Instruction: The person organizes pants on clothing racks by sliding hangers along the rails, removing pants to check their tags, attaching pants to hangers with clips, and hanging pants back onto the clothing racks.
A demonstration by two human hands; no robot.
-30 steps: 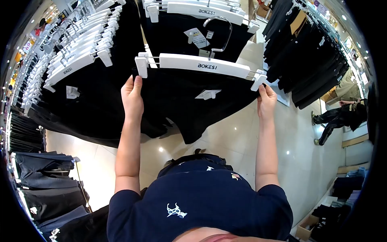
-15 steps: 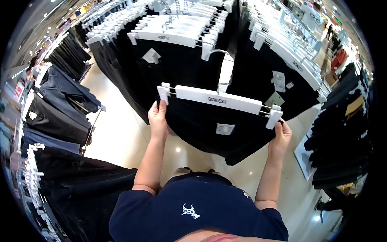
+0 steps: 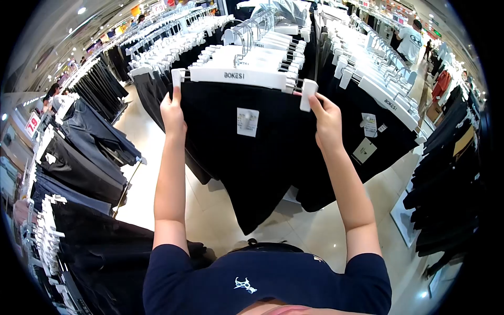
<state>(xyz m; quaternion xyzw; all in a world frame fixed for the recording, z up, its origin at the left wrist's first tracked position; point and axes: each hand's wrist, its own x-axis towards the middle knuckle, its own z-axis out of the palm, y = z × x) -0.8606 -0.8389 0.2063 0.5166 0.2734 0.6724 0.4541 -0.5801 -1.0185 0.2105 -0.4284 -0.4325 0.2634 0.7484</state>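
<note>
A white clip hanger (image 3: 236, 76) marked BOKESI spans between my two hands, with a black garment (image 3: 215, 136) hanging from its clips. I cannot tell whether it is trousers or a skirt. A white tag (image 3: 247, 122) is on the front of the cloth. My left hand (image 3: 174, 113) grips the left end by the clip, thumb up against it. At the other end, my right hand (image 3: 326, 122) pinches the right clip and the waist edge. The hanger is level with the front of the rack, close before other white hangers.
Black garments on white hangers (image 3: 391, 100) fill the rack at right, with a paper tag (image 3: 364, 150) below. Dark trousers (image 3: 89, 173) hang along the left side. More dark clothes (image 3: 446, 189) hang at far right. A person in a white shirt (image 3: 410, 43) stands behind.
Both hands have carried the hanger and garment forward and to the left, up to the rack's front. My arms are stretched further out. The hanger is now nearer level.
</note>
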